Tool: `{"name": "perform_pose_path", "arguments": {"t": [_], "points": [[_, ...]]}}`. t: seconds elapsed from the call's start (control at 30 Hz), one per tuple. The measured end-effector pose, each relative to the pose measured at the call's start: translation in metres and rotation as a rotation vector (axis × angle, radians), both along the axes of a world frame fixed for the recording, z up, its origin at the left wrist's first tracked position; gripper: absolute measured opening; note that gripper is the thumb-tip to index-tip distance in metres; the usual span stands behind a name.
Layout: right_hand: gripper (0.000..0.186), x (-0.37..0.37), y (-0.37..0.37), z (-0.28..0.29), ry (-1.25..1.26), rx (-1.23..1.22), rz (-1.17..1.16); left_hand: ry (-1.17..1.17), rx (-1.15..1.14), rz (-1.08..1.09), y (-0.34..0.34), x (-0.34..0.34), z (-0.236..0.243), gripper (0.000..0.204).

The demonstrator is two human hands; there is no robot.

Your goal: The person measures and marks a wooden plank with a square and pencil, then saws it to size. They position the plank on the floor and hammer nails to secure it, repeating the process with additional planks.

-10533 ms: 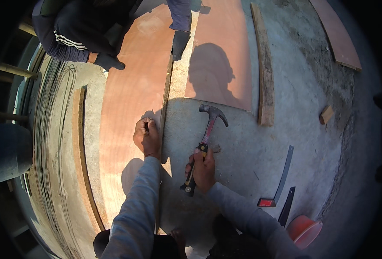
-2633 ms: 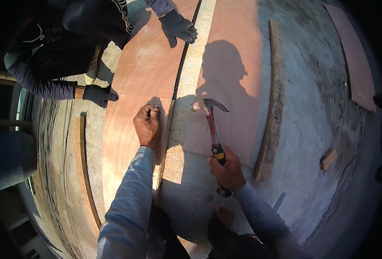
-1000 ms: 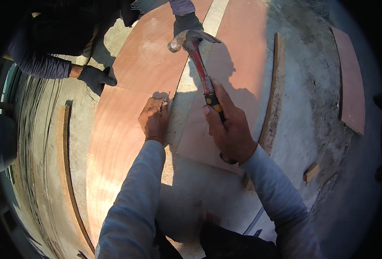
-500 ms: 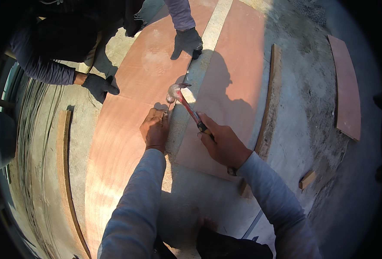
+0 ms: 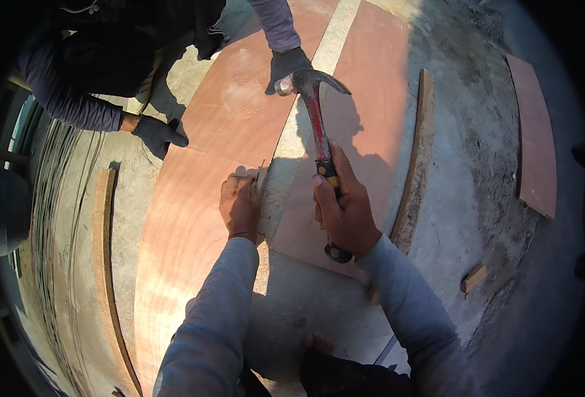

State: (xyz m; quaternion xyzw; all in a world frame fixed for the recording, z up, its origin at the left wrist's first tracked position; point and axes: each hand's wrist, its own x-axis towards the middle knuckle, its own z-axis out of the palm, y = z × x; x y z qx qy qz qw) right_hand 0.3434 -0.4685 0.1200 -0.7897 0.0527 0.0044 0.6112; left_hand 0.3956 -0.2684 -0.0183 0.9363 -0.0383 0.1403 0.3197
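My left hand [image 5: 239, 202] is closed at the inner edge of the long plywood panel [image 5: 193, 192], pinching a thin nail [image 5: 261, 168] upright there. My right hand [image 5: 342, 212] grips a claw hammer [image 5: 317, 126] by its black and yellow handle, its red shaft and metal head raised above and ahead of my left hand. A person [image 5: 94, 66] crouches at upper left, one gloved hand [image 5: 157, 135] on the panel's outer edge, the other [image 5: 284, 66] at its inner edge, partly behind the hammer head. A second plywood sheet [image 5: 365, 92] lies to the right.
On the concrete floor [image 5: 464, 172] lie a timber strip at left [image 5: 104, 238], a longer board at right [image 5: 417, 159], a small wood block [image 5: 474, 276] and another pink sheet [image 5: 531, 132]. Long wires [image 5: 54, 198] run along the left, beside a dark rounded container [image 5: 1, 212].
Half a second ago the hammer head was down at the nail; now it has swung up and forward. My left hand holds nearly the same spot.
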Motion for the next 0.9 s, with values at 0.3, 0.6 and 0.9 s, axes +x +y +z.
{"name": "perform_pose_path", "arguments": {"t": [0.3, 0.6, 0.9], "points": [[0.056, 0.011, -0.006, 0.007, 0.137, 0.157, 0.001, -0.062, 0.13, 0.181, -0.003, -0.015, -0.007, 0.014], [0.056, 0.004, -0.003, -0.007, 0.092, -0.056, 0.13, -0.04, 0.13, 0.159, -0.002, -0.014, -0.009, 0.013], [0.061, 0.001, -0.003, -0.001, 0.294, -0.263, 0.266, -0.026, 0.096, 0.194, -0.003, -0.014, -0.009, 0.015]]}}
